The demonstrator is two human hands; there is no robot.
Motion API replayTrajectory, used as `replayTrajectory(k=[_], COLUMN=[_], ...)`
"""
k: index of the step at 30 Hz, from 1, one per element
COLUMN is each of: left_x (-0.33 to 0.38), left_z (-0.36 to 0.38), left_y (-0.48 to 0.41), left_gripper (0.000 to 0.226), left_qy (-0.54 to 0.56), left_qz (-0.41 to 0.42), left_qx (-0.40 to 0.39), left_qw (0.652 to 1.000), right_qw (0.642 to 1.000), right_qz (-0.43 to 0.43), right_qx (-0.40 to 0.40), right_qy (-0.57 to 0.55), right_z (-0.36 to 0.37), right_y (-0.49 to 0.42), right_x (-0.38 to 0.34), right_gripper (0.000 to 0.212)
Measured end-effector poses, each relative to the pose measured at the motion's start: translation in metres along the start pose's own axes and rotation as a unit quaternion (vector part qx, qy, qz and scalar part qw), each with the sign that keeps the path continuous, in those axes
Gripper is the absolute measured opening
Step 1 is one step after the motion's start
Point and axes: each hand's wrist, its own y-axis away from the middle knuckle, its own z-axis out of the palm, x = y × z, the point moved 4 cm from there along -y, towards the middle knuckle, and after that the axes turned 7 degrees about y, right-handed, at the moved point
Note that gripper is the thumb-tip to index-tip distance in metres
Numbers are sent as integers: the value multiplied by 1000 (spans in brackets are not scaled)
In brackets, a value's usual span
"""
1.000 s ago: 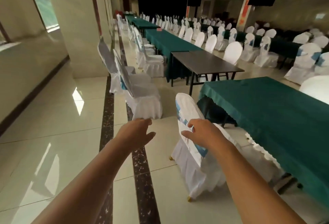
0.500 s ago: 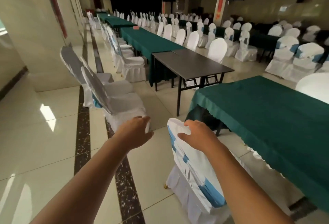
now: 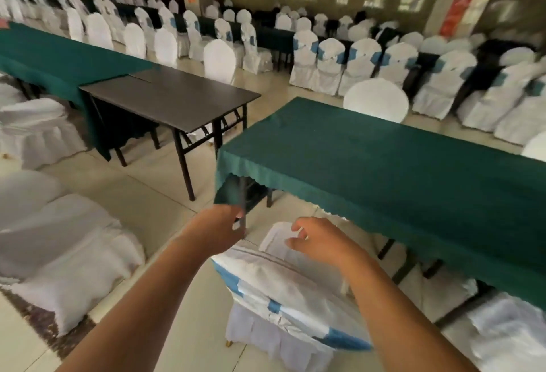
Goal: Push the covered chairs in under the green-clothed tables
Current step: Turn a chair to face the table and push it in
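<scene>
A chair in a white cover with a blue sash stands just below me, its seat facing the green-clothed table and close to the table's near left corner. My right hand hovers over the top of the chair back with fingers curled and apart, gripping nothing that I can see. My left hand is beside the chair's upper left corner, near the table leg, fingers pointing away and loosely spread. Another covered chair sits partly under the table at the lower right.
A bare dark folding table stands ahead on the left, with a second green table beyond it. Covered chairs stand out in the aisle on my left. Rows of covered chairs fill the hall behind.
The view has swung right toward the green table. My right hand has lifted off the chair back's top, and my left hand has moved in beside the chair.
</scene>
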Motion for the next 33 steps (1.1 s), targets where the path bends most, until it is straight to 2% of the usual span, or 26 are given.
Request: replayTrajectory(k=[5,11,14,17,21,24,28,33], left_x=[0,-1,-9,-16,-15,-13,-26,-27], left_z=[21,55,68,78,86,93,94,97], left_y=[-40,-44,-37,-28,-16,-15,-29,-61], left_gripper=[42,43,40,40,41,36,33,36], left_qy=[13,35,43,31,9,-26,-42,-38], left_qz=[125,183,182,183,180,166,134,115], left_qx=[-76,-140,-158,-162,-142,-113,-79,-80], left_qw=[989,973,970,969,973,979,987,989], right_qw=[994,984,982,984,989,983,981,980], right_qz=[109,175,183,165,141,144,149,153], right_qx=[25,-3,-8,21,43,94,118,128], right_qy=[-3,-39,-52,-58,9,65,29,26], right_z=[9,45,59,65,78,86,93,87], right_y=[13,43,52,59,65,64,53,23], right_x=[11,27,29,27,24,27,34,45], right_gripper=[48,46,50,42,39,28,23,21])
